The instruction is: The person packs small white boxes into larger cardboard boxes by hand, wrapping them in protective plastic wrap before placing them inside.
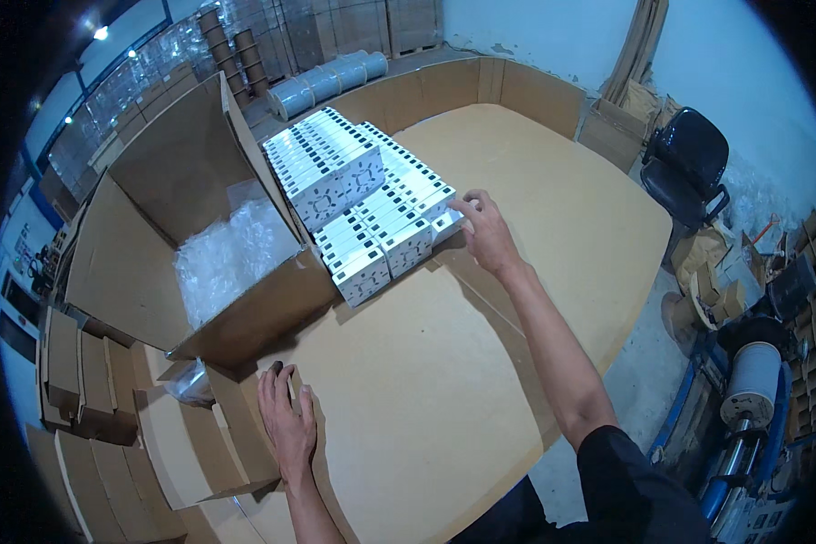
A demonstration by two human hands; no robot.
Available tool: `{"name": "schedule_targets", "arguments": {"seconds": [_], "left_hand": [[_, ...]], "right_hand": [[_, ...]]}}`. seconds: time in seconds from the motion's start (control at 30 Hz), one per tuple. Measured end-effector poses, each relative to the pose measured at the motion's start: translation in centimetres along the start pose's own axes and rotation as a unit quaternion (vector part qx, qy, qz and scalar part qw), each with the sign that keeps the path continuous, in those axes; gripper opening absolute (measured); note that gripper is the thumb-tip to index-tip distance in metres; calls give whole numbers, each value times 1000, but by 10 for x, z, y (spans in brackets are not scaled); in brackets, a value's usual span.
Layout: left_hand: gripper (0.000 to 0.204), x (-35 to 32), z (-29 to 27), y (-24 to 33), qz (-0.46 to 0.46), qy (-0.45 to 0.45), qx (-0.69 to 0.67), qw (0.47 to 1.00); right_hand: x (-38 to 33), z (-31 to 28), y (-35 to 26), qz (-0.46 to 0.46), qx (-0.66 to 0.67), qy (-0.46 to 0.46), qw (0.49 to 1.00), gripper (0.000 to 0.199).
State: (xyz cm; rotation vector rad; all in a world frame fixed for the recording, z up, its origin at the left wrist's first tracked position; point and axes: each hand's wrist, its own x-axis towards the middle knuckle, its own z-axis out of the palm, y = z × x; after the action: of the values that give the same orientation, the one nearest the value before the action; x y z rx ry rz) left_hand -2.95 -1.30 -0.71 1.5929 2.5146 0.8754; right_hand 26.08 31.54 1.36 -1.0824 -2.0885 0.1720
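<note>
Several slim white boxes (372,245) with dark square marks are packed side by side in bundles at the table's far left. Another bundle of white boxes (322,159) rests on top of them. At the right end of this stack is my right hand (491,238), its fingers apart and bent, the fingertips at the corner of the nearest bundle. My left hand (287,419) is open with fingers spread, beside the wall of a small open cardboard carton (204,444) at the lower left. No object shows in its fingers.
A large open carton (254,308) holding clear plastic bags (236,258) stands left of the stack. A tan table (408,381) has a raised cardboard edging (444,89) at the back. Folded cartons (91,381) fill the left. A black chair (684,168) and a roller machine (751,385) stand right.
</note>
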Motion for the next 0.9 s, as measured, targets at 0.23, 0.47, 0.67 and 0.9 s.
{"name": "schedule_targets", "arguments": {"seconds": [0.23, 0.47, 0.67, 0.9], "left_hand": [[40, 1, 0, -6, 21, 9, -16, 1000], [40, 0, -4, -7, 7, 8, -60, 998], [39, 0, -4, -8, 12, 10, -67, 998], [33, 6, -12, -13, 7, 25, -110, 994]], "right_hand": [[-9, -19, -3, -33, -48, -38, 998, 42], [-39, -37, -69, 68, -8, -63, 996, 36], [-56, -24, -120, 91, 49, -65, 993, 36], [-64, 8, -181, 21, 130, -93, 987, 36]]}}
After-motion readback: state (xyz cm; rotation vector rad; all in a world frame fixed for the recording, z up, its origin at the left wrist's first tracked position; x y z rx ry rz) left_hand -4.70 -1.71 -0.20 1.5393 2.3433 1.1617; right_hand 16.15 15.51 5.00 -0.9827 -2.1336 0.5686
